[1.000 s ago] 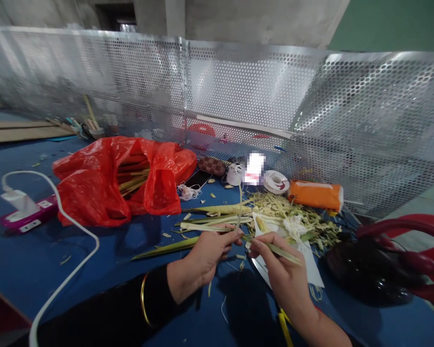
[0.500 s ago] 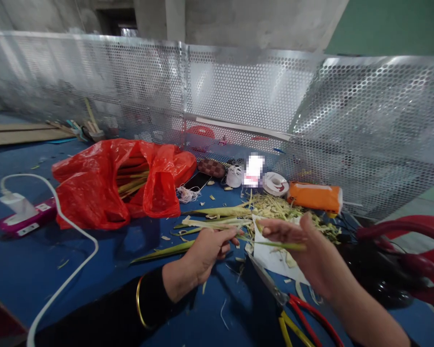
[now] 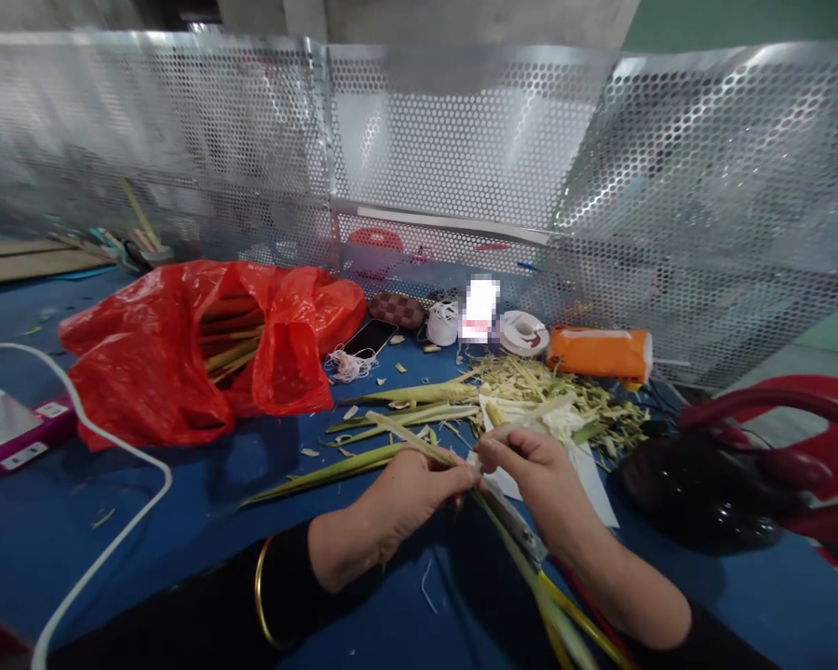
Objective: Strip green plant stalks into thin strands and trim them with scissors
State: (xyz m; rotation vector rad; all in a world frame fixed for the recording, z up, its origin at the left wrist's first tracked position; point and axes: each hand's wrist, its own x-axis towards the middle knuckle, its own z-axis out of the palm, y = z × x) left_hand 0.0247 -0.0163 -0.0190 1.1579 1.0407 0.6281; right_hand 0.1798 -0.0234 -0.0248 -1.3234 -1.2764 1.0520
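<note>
Thumb and fingers of my left hand [image 3: 415, 489] are closed on a long green plant stalk [image 3: 513, 551] near the middle of the view. One end runs up left, and the other slants down right toward me. My right hand [image 3: 541, 475] touches it at the same spot, its thumb and forefinger pinching a pale plant strip [image 3: 541, 411]. Below the hands lie shears [image 3: 527, 538] with red and yellow handles, partly covered by the stalk and my right hand. More green stalks [image 3: 321, 479] lie left of the hands.
Plant scraps [image 3: 565, 391] are heaped behind my hands, partly on white paper [image 3: 593, 484]. A red plastic bag [image 3: 146, 372] of stalks stands left, beside a white cable [image 3: 132, 456]. An orange packet [image 3: 601, 352], ribbon roll [image 3: 523, 332] and black glossy object [image 3: 705, 493] are right.
My right hand has moved left and closed, its fingers now meeting my left hand at the stalk. The stalk now slants down over the shears. The whole view has shifted slightly.
</note>
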